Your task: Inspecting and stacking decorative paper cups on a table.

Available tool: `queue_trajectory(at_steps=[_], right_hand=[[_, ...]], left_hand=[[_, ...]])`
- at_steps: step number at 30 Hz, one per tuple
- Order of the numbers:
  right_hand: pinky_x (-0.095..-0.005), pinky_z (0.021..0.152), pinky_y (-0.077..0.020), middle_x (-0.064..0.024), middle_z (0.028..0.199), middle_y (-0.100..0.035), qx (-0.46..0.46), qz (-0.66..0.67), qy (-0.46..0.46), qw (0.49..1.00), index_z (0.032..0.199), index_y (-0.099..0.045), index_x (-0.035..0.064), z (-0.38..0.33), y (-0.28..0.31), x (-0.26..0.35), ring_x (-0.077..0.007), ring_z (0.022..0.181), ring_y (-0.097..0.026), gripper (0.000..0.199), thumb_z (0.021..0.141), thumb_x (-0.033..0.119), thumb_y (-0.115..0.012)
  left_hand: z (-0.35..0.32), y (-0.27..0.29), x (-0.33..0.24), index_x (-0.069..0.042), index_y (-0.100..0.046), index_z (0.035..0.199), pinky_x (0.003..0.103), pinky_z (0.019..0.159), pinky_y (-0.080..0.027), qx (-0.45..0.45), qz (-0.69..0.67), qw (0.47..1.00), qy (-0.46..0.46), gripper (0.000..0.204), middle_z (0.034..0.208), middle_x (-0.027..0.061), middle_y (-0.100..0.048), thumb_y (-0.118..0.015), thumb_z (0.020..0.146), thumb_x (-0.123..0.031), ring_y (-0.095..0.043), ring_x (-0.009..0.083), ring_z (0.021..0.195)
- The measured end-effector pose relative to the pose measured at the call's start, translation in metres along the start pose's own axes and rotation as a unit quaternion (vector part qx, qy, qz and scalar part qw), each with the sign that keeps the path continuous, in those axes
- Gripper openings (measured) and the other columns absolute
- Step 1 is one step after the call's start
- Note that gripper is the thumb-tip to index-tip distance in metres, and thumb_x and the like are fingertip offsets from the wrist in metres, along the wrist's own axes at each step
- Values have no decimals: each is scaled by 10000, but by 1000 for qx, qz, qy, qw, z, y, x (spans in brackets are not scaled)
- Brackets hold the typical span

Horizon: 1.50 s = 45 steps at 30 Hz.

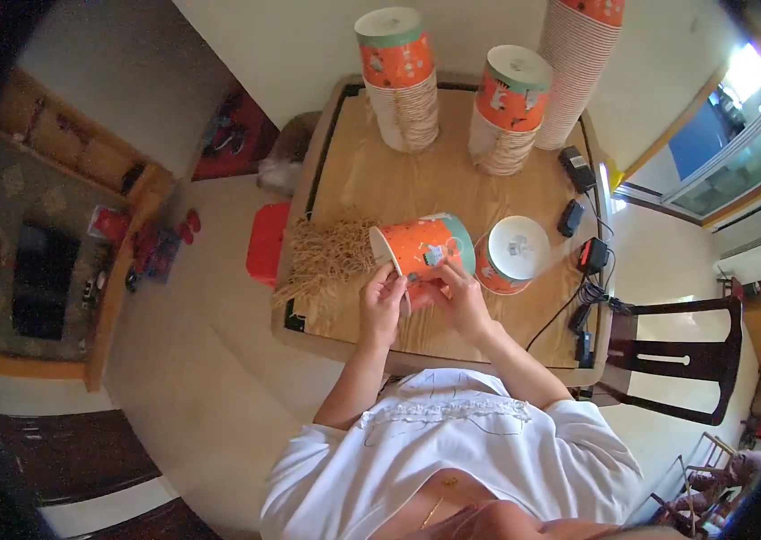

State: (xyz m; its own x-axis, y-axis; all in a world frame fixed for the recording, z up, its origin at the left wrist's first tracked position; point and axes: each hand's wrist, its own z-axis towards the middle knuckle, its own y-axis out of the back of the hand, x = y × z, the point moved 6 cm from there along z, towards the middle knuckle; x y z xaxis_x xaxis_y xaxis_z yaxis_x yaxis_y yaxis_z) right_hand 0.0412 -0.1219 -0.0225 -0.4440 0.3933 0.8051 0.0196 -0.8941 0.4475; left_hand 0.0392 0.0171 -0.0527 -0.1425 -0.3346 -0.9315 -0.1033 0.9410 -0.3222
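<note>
Far left, a dark flat-screen [41, 279] against the wall unit; red slippers [189, 225] on the floor. At the table's left edge, a red plastic stool [268, 243], partly covered by the tabletop. On the wood-grain table [335, 175], left side: loose heap of tan twisted cords [331, 256], a supply evidently not used up. Behind it, the left stack of upended paper buckets [398, 67], cords bunched down its front side; judged finished. Left hand [382, 301] grasps the rim of an orange printed paper bucket [416, 245], which lies tilted on its side above the table's near half, mouth leftward, green-banded base rightward. Right hand [459, 292] grips the same bucket, fingertips against its wall near the base. Judged mid-work on this piece: it is in hand, not stacked. Just right of it, a single upended bucket [524, 247], stage undetermined. Behind, the middle stack [515, 103] also shows cords along its side, so probably done; the taller stack [578, 76] shows none and is likely waiting. Right edge: black power adapters [576, 168] with tangled cable; beyond, a dark wooden chair [677, 351]. Not resolved: bucket interior and far wall; a reddish shape under the hands; whether the thin pale ring by the right fingers is cord or print. Tall stack's top is cut off by the frame; its lower part is partly hidden by the middle stack. Bucket count not attempted.
</note>
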Motion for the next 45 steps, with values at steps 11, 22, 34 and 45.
queue_trajectory(at_steps=[11,22,34,45], right_hand=[[-332,681,-498,-118,849,-577,41,25,-71,996,880,-588,9,-5,-8,-20,-268,790,-595,141,745,18,-626],[-411,683,-465,-136,813,-542,106,-78,5,991,848,-565,20,5,-11,-13,-324,791,-545,172,698,74,-629],[-422,750,-443,-162,924,-518,32,-100,-79,991,864,-521,30,8,-18,-40,-338,890,-510,201,688,45,-617],[-429,920,-381,-167,1181,-445,-68,-6,8,998,868,-563,57,46,35,-26,-319,1112,-441,216,669,8,-631]], left_hand=[[6,8,49,3,-521,1153,273,858,-441,65,-117,987,85,324,1072,71,-588,-541,830,14,-562,127,950],[2,3,14,-3,-557,1092,249,695,-489,26,236,969,-64,292,944,61,-631,-597,804,-23,-592,104,800],[48,59,4,18,-518,1102,327,863,-466,-90,-207,974,6,296,1048,97,-583,-537,815,-54,-571,175,953],[59,75,-8,9,-503,1113,362,888,-475,-32,-340,933,115,283,1130,125,-568,-492,861,-119,-563,215,1015]])
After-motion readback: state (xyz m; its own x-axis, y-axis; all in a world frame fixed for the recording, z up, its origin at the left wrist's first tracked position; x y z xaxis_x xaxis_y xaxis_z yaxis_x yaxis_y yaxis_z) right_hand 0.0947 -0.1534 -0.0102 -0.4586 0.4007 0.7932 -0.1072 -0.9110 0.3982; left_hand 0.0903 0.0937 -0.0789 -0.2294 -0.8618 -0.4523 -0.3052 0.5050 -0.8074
